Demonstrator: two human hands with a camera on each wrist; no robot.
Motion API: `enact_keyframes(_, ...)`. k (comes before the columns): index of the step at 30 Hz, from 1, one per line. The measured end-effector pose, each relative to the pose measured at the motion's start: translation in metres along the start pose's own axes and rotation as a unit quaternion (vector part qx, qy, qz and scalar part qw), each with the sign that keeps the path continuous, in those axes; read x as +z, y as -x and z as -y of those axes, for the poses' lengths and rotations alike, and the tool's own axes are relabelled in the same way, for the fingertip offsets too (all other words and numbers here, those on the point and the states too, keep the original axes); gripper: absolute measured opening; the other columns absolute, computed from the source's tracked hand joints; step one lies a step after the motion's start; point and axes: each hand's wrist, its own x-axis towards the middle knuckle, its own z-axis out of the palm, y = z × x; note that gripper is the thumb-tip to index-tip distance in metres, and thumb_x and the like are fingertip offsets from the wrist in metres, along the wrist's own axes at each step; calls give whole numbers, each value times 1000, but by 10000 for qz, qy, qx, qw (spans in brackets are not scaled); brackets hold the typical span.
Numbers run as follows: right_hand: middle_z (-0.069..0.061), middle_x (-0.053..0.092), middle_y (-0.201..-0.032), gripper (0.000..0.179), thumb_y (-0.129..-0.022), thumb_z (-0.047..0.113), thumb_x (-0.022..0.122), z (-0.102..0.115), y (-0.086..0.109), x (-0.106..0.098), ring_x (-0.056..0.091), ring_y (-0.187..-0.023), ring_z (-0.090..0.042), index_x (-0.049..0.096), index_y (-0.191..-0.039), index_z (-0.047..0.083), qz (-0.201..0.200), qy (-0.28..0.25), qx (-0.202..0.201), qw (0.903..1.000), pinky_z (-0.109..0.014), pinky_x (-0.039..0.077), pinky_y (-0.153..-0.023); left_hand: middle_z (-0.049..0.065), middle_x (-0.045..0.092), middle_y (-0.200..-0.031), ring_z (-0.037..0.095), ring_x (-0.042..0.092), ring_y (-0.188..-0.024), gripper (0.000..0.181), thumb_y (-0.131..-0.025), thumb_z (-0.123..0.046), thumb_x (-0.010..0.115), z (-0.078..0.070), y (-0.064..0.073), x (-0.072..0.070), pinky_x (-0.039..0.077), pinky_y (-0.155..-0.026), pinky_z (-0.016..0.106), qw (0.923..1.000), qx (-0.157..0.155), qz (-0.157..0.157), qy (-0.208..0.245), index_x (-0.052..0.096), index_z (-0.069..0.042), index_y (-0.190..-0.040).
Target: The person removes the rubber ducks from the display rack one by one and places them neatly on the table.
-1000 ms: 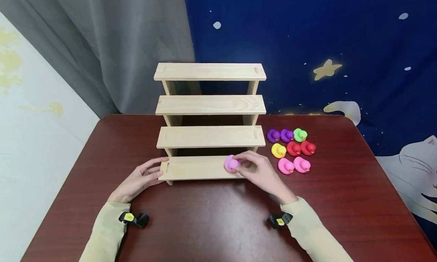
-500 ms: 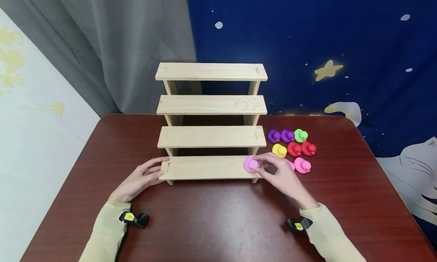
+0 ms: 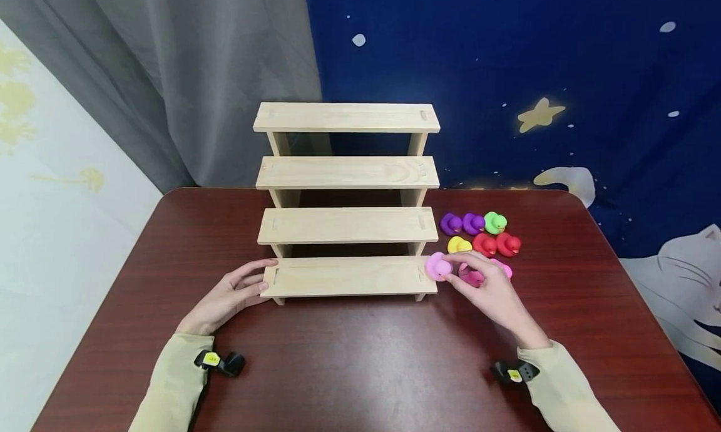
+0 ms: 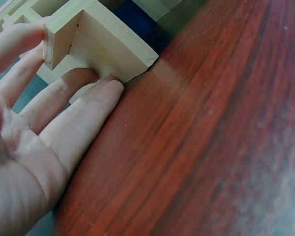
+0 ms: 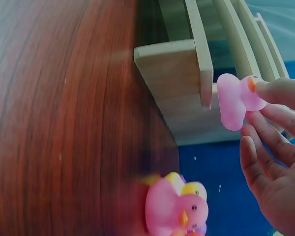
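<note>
A tiered wooden stand (image 3: 349, 275) with light bare shelves sits on a dark red-brown table. My left hand (image 3: 228, 297) grips the left end of its lowest shelf; in the left wrist view, fingers (image 4: 78, 115) reach under the shelf board beside the side panel. With thumb and fingertips, my right hand (image 3: 490, 288) pinches a pink rubber duck (image 3: 437, 267), held up at the right end of that shelf. The right wrist view shows this duck (image 5: 231, 101) from below, just off the board's end. Two more pink ducks (image 3: 470, 277) are partly hidden behind the right hand.
Right of the stand lie purple ducks (image 3: 450, 223), a green duck (image 3: 495, 222), a yellow duck (image 3: 459, 245) and red ducks (image 3: 509, 244). Behind the table hang a grey curtain (image 3: 225, 75) and a dark blue cloth (image 3: 450, 56).
My right hand has moved right with the pink duck, from over the lowest shelf to past its right end, now covering parts of the other pink ducks. The left hand has stayed put.
</note>
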Motion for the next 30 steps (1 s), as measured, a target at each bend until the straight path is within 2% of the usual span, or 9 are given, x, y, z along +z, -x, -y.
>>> enact_keyframes(2, 2, 66, -107, 37, -79, 6, 80, -2, 2, -4, 59, -88, -21, 70, -114, 11, -71, 35, 61, 10000, -28, 50, -71, 17, 50, -135, 27, 57, -114, 51, -98, -3, 55, 0, 0, 0, 49, -93, 39, 10000, -1, 3, -3, 38, -3, -146)
enact_keyframes(7, -4, 67, -104, 37, -78, -2, 78, 4, 6, -15, 61, -87, -22, 69, -114, 5, -287, 44, 332, 9990, -22, 51, -75, 17, 51, -135, 27, 57, -114, 51, -98, -2, 55, 1, 0, 0, 48, -93, 39, 10000, 9, 22, 54, 38, -3, -146)
enact_keyframes(11, -11, 67, -104, 38, -77, -8, 77, 8, 8, -24, 58, -87, -13, 69, -113, 0, -467, 178, 338, 9982, -16, 47, -76, 17, 51, -134, 27, 57, -115, 51, -98, -1, 54, 1, 0, 0, 48, -93, 39, 10000, 14, 16, 71, 38, -3, -146)
enact_keyframes(14, -9, 67, -106, 39, -78, -6, 77, -4, 11, -30, 56, -89, -8, 69, -115, 3, -525, 306, 387, 9974, -15, 45, -74, 17, 52, -134, 27, 57, -115, 51, -98, -2, 54, 1, 0, 0, 48, -93, 39, 10000, 26, 16, 60, 38, -3, -146)
enact_keyframes(18, -5, 67, -109, 38, -81, 0, 77, -20, 15, -37, 58, -90, -16, 69, -117, 8, -509, 325, 459, 9971, -16, 46, -72, 16, 52, -134, 27, 57, -114, 51, -98, -1, 54, 1, 1, -1, 49, -93, 39, 10000, 30, 4, 66, 38, -3, -146)
enact_keyframes(21, -3, 66, -112, 37, -83, 5, 76, -25, 17, -41, 58, -91, -22, 68, -118, 10, -483, 313, 495, 9971, -15, 46, -73, 16, 52, -134, 27, 57, -115, 51, -98, -1, 54, 1, 1, -1, 49, -93, 39, 9999, 52, 19, 102, 37, -3, -146)
enact_keyframes(24, -4, 65, -113, 37, -83, 2, 76, -21, 17, -45, 60, -92, -20, 68, -118, 8, -461, 363, 468, 9972, -13, 47, -76, 17, 51, -134, 27, 57, -114, 51, -98, -1, 54, 1, 1, -1, 48, -93, 39, 9999, 67, 27, 101, 37, -2, -146)
enact_keyframes(25, -3, 65, -114, 38, -83, 4, 76, -29, 18, -46, 60, -93, -17, 68, -120, 10, -438, 366, 437, 9974, -12, 46, -77, 17, 51, -134, 27, 57, -114, 50, -98, -1, 54, 1, 1, -1, 48, -93, 39, 9999, 72, 30, 88, 37, -2, -146)
enact_keyframes(30, -5, 66, -109, 37, -83, 2, 76, -37, 22, -57, 61, -90, -18, 68, -119, 8, -406, 652, 425, 9961, -9, 45, -76, 17, 51, -135, 28, 57, -114, 50, -98, -2, 54, 0, 0, 0, 48, -93, 38, 10000, 50, 47, -1, 37, -3, -146)
